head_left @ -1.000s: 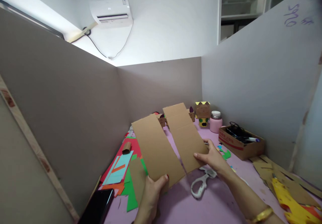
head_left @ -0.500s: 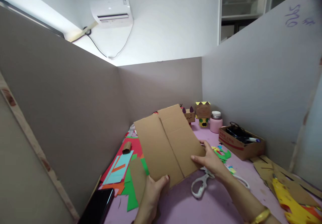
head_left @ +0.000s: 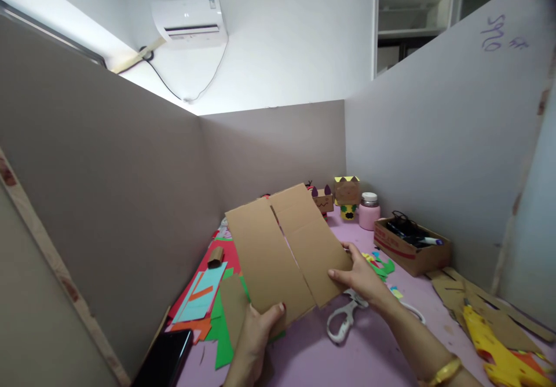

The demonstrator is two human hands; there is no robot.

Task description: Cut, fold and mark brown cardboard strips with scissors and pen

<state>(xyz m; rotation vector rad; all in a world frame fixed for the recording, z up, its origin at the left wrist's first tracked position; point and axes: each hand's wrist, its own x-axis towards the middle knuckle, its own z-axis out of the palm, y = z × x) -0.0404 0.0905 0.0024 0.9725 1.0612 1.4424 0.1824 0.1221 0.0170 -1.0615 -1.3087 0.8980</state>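
Note:
My left hand (head_left: 256, 332) grips the lower edge of a brown cardboard panel (head_left: 263, 259), thumb on its face and fingers hidden behind. Close beside it on the right is a second cardboard panel (head_left: 310, 233), which my right hand (head_left: 354, 271) pinches at its right edge, thumb in front. A thin slit runs between the panels from top to bottom; whether they still join anywhere I cannot tell. Both tilt up above the purple tabletop (head_left: 304, 358). White-handled scissors (head_left: 343, 320) lie under my right hand, their blades partly hidden.
Coloured paper sheets (head_left: 202, 294), a folded cardboard piece (head_left: 216, 256) and a black phone (head_left: 167, 358) lie left. To the right are a pink jar (head_left: 369, 212), a cardboard box (head_left: 412, 248) of small items, cardboard scraps (head_left: 486, 300) and a yellow glue gun (head_left: 490, 340). Grey partitions (head_left: 273, 143) enclose the table.
The slit between the cardboard panels has widened slightly, showing purple through its middle. The left panel has shifted a little against the right one. Both hands keep their grip.

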